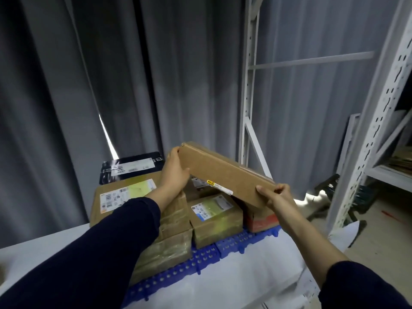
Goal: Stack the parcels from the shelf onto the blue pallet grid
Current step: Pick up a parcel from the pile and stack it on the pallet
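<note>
From where the head camera looks, the worry is the landing. The flat cardboard box (223, 175) hangs tilted over the parcels already on the blue pallet grid (231, 241), its left end high and its right end low. The tops beneath it look uneven. There is a small green-labelled box (214, 217), a red-banded box (263, 219) at the grid's right edge, and a taller large labelled box (124, 192) to the left. I'd guess that, set across those different heights, the flat box could rock or slide down to the right and off the grid onto the white surface (234, 275). It is held only at its two ends, so a slip at the low corner would likely drop it onto the red-banded box. Whether its lower edge already touches anything below, I cannot tell. The left grip (174, 172) clasps the high end, with the thumb on the near face and the fingers wrapped over the end, and its dark-sleeved forearm reaches across the taped parcels (169, 248) at the front. The right grip (274, 195) pinches the low corner, thumb on the near face and fingers curled behind, the arm coming in from the lower right. The white shelf (379, 130) stands off to the right, apart from both arms.
</note>
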